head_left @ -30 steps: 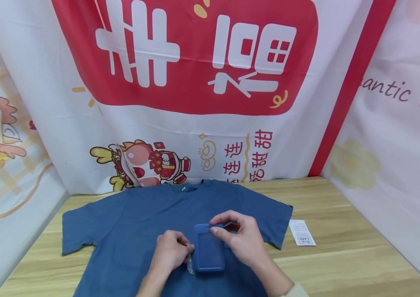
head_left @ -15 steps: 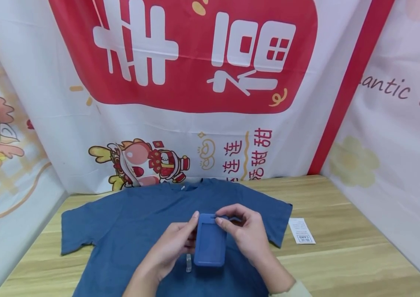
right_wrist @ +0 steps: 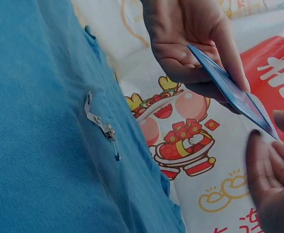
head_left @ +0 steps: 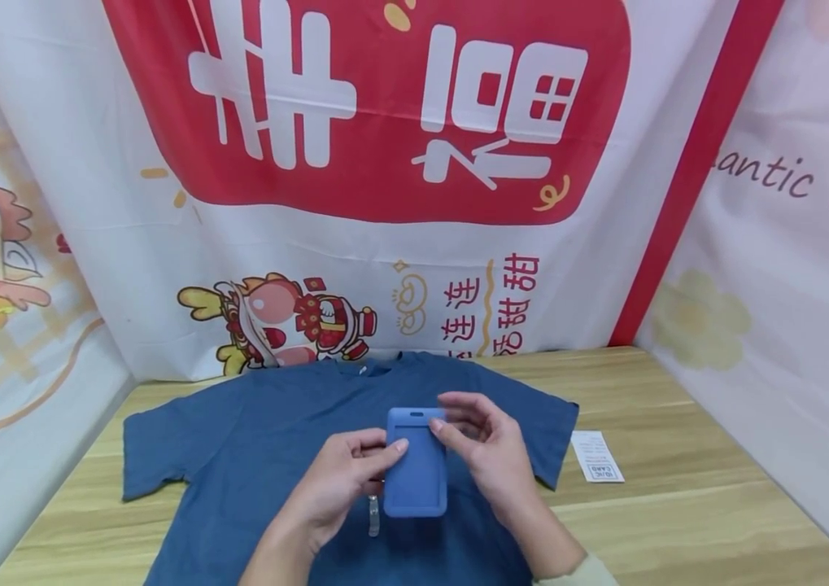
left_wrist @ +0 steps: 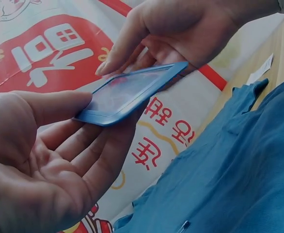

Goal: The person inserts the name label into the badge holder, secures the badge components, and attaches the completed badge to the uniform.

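Observation:
A blue card badge holder (head_left: 417, 480) with a clear window stands tilted up above the blue T-shirt (head_left: 260, 456). My left hand (head_left: 344, 476) grips its left edge, thumb over the front and fingers behind, as the left wrist view also shows. My right hand (head_left: 490, 456) is at the upper right corner, with the thumb tip on the front and the curled fingers behind; these fingers are blurred in the right wrist view. On the shirt below lies a small badge clip (right_wrist: 101, 124) with a clear strap and a metal pin.
A white paper card (head_left: 596, 457) lies on the wooden table (head_left: 700, 488) right of the shirt's sleeve. Printed fabric curtains (head_left: 399, 187) hang at the back and both sides.
My left hand has let go of the badge clip, now on the shirt, and taken hold of the badge holder's left edge. The holder has risen and tilted up; my right fingers have shifted at its corner.

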### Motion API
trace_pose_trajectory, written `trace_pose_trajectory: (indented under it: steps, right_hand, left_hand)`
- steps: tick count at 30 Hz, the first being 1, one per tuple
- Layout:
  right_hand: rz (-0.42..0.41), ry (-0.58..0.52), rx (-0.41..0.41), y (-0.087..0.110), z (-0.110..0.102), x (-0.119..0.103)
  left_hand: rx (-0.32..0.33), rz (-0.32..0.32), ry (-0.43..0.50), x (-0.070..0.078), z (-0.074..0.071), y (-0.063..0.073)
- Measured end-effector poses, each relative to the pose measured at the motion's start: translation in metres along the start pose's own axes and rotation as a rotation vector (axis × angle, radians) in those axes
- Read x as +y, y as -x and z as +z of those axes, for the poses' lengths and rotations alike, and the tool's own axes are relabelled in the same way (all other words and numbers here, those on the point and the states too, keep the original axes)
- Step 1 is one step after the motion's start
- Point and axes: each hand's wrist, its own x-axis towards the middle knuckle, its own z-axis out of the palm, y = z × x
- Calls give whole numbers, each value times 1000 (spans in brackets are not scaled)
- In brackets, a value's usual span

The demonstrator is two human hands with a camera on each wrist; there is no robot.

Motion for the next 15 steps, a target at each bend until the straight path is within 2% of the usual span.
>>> trace_pose_trajectory:
  steps: [3,6,11,15]
  right_hand:
    - [69,20,-68,-2,-1,2]
    - [92,31,-110,-3,-2,4]
    - [71,27,-92,-3,-1,5]
    - [74,18,-74,-2,1,7]
  left_hand:
    - [57,-15,-8,-1,0,-2]
    - [136,-27,-20,-3,3,-5]
    - [316,-9,-90,-4,14,-7]
    - [411,61,-188,-6,22,-9]
